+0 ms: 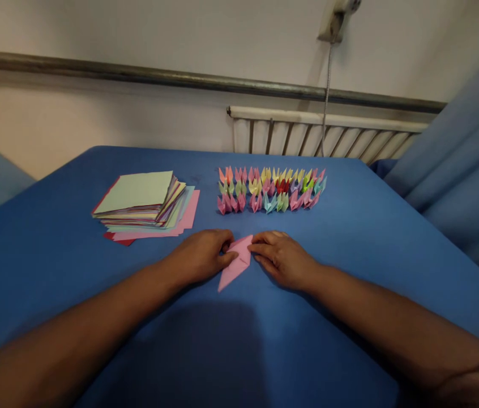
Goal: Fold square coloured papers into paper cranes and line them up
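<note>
Blue tabletop (362, 226), folded pink paper (237, 267).

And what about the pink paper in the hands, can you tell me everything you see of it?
The pink paper looks thin and matte, folded into a slanted shape with a sharp point toward the person and another at its far right. A crease shows across it, plus a small dark mark too tiny to read. The left hand has its thumb on top; the right hand has fingertips at the right edge. It's over the table, between the hands.
</note>
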A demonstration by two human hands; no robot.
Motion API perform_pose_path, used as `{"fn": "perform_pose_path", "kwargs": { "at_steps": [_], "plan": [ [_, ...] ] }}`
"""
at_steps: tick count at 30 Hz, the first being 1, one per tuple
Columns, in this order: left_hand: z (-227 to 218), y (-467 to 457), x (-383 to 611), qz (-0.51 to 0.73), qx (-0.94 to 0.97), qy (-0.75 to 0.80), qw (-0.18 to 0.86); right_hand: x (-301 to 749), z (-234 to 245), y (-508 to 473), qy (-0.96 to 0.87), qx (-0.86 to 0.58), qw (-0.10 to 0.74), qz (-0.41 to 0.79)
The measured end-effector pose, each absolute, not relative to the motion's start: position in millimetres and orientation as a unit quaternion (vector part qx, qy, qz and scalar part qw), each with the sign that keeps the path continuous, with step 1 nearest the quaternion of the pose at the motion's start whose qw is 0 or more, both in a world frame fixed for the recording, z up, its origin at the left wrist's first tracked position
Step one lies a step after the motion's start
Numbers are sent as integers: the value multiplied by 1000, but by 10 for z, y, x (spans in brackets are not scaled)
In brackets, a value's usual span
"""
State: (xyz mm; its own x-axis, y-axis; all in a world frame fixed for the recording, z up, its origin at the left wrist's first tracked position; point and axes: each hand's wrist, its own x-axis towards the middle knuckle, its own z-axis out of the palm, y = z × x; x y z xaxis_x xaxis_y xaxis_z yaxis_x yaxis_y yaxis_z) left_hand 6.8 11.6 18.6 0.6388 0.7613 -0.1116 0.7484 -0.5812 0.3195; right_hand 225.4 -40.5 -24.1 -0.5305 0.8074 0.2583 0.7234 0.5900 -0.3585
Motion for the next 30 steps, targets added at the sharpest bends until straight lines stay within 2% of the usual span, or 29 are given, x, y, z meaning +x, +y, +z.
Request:
{"fn": "perform_pose_path", "kwargs": {
  "at_steps": [3, 7, 13, 21, 30],
  "plan": [
    [185, -64, -7, 18, 879, 431, 202, 2254, -221, -402, -877, -428, 191, 103],
    [110, -203, -59, 94, 878, 443, 156, 2257, -229, -404, -885, -418, 178, 104],
    [-13, -148, 26, 158, 891, 392, 165, 2264, -247, -417, -885, -414, 186, 104],
    [-118, -83, -22, 148, 933, 297, 138, 2247, -248, -416, -878, -420, 203, 110],
    [-75, -118, -5, 133, 944, 267, 138, 2259, -292, -401, -855, -452, 221, 124]
  ]
}}
